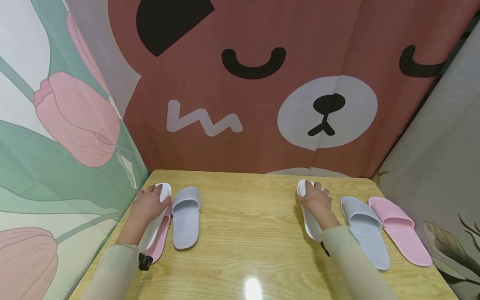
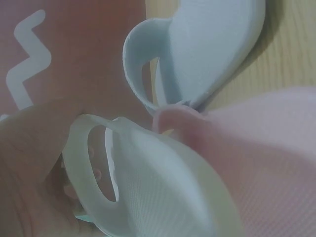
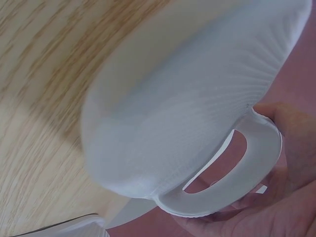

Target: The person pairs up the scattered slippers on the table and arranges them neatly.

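Note:
My left hand [image 1: 147, 207] grips a white slipper [image 1: 151, 232] by its strap end, with the fingers over the top. That slipper overlaps a pink slipper [image 1: 162, 241] lying on the table beneath and beside it. To the right of these lies a grey slipper [image 1: 186, 225]. My right hand [image 1: 317, 203] holds another white slipper [image 1: 311, 225] around the strap. In the right wrist view this white slipper [image 3: 168, 118] shows its footbed and strap opening, with the hand [image 3: 291, 197] behind the strap. The left wrist view shows the other white slipper [image 2: 168, 182] close to the pink one [image 2: 271, 158].
Right of my right hand lie a second grey slipper [image 1: 367, 237] and a second pink slipper [image 1: 405, 237], side by side on the wooden table [image 1: 243, 225]. A bear-print curtain [image 1: 262, 108] hangs behind the table, with printed cloths at both sides.

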{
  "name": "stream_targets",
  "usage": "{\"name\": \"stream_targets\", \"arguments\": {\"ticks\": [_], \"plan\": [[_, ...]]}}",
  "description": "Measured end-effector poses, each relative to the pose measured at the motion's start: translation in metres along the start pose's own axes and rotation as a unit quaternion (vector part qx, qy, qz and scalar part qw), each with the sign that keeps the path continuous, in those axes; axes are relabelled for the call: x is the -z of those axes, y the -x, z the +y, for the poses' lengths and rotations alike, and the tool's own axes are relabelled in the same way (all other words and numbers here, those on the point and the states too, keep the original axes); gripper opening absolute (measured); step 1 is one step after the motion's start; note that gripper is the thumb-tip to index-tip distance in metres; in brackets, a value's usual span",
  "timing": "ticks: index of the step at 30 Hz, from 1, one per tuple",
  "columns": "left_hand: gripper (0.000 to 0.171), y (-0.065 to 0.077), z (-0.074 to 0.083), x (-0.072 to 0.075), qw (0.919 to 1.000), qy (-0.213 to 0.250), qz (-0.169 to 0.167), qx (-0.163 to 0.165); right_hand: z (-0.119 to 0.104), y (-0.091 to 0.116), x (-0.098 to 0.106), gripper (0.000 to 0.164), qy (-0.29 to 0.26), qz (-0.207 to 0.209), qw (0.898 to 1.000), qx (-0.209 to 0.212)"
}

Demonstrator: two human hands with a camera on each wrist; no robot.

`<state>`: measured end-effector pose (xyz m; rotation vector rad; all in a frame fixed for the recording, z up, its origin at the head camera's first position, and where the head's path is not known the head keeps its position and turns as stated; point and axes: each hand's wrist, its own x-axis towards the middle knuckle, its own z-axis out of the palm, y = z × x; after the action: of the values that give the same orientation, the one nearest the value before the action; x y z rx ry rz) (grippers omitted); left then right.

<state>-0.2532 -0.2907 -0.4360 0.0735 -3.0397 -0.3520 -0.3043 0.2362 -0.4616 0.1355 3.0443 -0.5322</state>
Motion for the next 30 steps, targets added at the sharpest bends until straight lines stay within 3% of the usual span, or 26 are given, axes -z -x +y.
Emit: {"name": "stream_targets", "arguments": {"ticks": [30], "plan": [[0.073, -0.014, 0.022, -0.007, 0.9991, 0.026, -0.028, 0.019, -0.009, -0.005, 0.001, 0.076, 0.003, 0.006, 1.0, 0.009]]}}
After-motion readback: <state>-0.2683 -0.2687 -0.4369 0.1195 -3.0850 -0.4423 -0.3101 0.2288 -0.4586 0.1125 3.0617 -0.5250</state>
